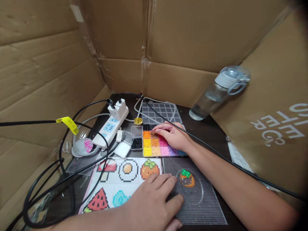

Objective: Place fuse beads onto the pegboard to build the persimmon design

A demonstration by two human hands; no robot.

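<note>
My right hand [172,134] pinches thin pink tweezers [166,128], their tip over the upper left compartments of a bead box [147,151]. The box holds black, orange, yellow, pink and purple beads. My left hand [157,199] lies with fingers spread across the pattern sheet [115,185] and the left edge of a clear pegboard [209,208]. On the pegboard is a small orange bead figure with a green top [187,178], partly filled. The sheet shows a persimmon, egg, mushroom and watermelon in pixels.
Small boxes of black beads [137,143] and white beads [122,149] stand left of the bead box. Farther left are a power strip [109,128] and looping black cables [60,141]. A water bottle [209,96] stands at back right. Cardboard walls [125,73] surround the table.
</note>
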